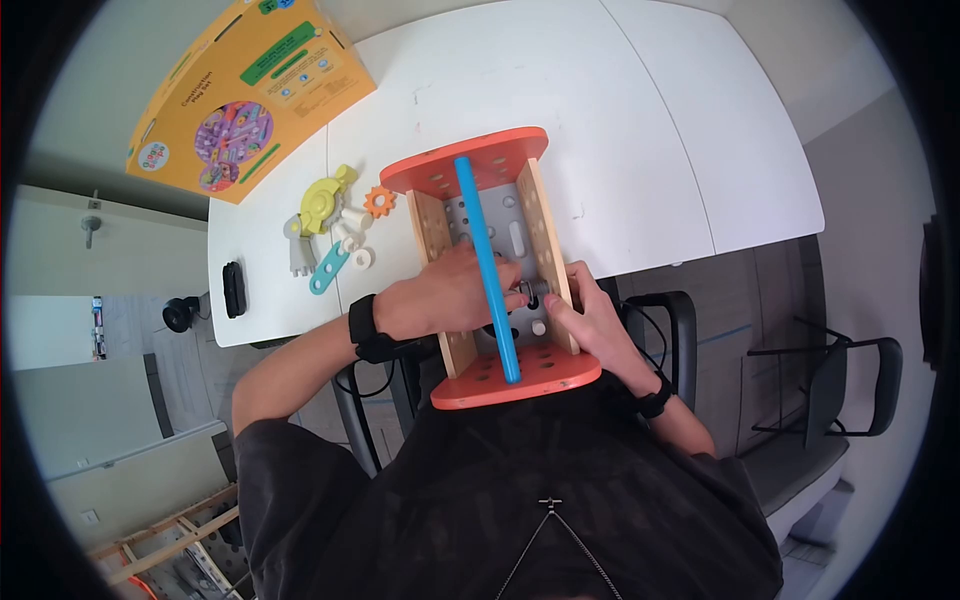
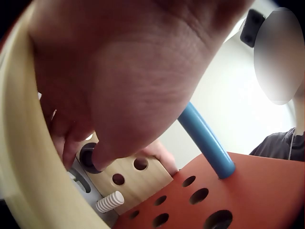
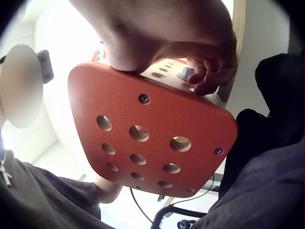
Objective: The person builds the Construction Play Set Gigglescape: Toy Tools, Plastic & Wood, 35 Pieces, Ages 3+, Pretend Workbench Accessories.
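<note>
A toy toolbox (image 1: 515, 375) with orange-red ends, wooden sides and a blue rod handle (image 1: 480, 250) stands between the person and the table. The left hand (image 1: 450, 290) reaches under the rod into the box. Its thumb and fingers pinch a dark grey round nut (image 2: 88, 158) against the inside of the right wooden side (image 2: 143, 179). Outside that same side, the right hand (image 1: 595, 320) grips the panel, its thumb over the top edge. Its fingers curl close to a grey bolt head (image 3: 187, 73). Inside, a white threaded bolt (image 2: 109, 202) sticks up near the near end.
Left of the box, a yellow toy tool (image 1: 320, 205), an orange gear (image 1: 380, 201), a teal strip (image 1: 329, 268) and several cream pieces lie on the white table (image 1: 640, 150). Behind them stands a yellow carton (image 1: 240, 100). A black case (image 1: 234, 289) lies at the left edge.
</note>
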The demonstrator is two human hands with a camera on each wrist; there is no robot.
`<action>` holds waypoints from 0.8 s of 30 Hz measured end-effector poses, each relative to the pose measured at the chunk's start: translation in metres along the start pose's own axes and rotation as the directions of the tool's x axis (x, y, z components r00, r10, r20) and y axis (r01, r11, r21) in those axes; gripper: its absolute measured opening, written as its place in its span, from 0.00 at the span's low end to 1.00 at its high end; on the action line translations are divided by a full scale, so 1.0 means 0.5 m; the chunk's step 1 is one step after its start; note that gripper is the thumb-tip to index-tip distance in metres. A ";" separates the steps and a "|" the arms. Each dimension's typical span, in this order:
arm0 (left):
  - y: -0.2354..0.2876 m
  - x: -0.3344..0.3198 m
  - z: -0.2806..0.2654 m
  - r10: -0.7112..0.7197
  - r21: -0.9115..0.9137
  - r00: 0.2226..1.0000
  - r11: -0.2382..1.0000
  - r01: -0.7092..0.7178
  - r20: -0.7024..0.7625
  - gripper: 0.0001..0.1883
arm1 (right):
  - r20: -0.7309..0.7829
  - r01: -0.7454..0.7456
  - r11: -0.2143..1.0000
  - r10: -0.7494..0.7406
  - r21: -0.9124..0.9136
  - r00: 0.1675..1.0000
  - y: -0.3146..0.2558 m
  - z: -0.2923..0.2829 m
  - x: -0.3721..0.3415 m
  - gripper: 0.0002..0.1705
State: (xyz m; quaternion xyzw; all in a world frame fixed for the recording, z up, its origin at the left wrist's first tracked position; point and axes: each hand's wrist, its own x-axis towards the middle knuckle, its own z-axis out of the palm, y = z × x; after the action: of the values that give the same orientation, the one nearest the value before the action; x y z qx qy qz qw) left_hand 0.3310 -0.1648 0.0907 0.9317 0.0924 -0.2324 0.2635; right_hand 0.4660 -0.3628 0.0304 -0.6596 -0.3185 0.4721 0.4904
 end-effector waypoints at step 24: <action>-0.004 0.008 -0.006 0.041 -0.064 0.995 0.997 -0.035 0.090 0.19 | 0.010 0.038 0.999 -0.037 -0.038 0.999 -0.012 0.000 -0.008 0.42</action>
State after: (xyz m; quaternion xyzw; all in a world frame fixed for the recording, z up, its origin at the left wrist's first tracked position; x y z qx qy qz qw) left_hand 0.3351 -0.1613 0.0899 0.9131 0.0696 -0.2664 0.3006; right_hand 0.4647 -0.3646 0.0372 -0.6608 -0.3421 0.4595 0.4849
